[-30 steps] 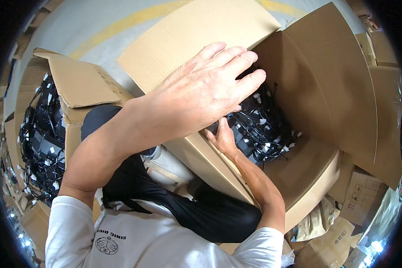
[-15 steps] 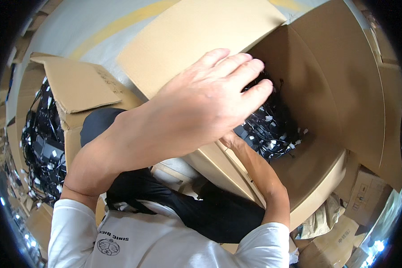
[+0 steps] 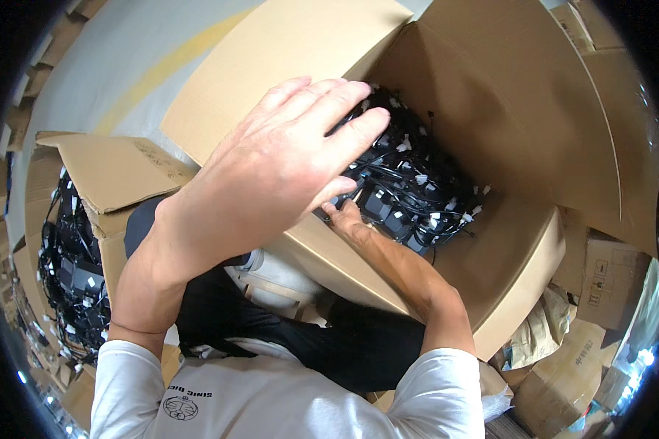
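My left hand (image 3: 293, 143) is raised above the near left wall of a large open cardboard box (image 3: 373, 274), its fingers stretched out and nothing visible in it. Inside the box lies a heap of black cables with white connectors and small black modules (image 3: 392, 212). My right hand (image 3: 346, 217) reaches over the near wall to the edge of the heap, beside the black modules. Its fingers look curled, and what they hold, if anything, cannot be made out. My left hand and wrist cover part of the box.
At the left stands another open carton (image 3: 124, 172) with more black cables and modules (image 3: 80, 278). Tall flaps (image 3: 520, 102) rise on the far and right sides of the large box. Closed cartons (image 3: 564, 366) and brown packing paper (image 3: 538, 333) lie at the lower right.
In the picture, my left hand and the large box have shifted left, and more of the cable heap shows. My right hand, mostly hidden behind the left before, is now visible at the heap.
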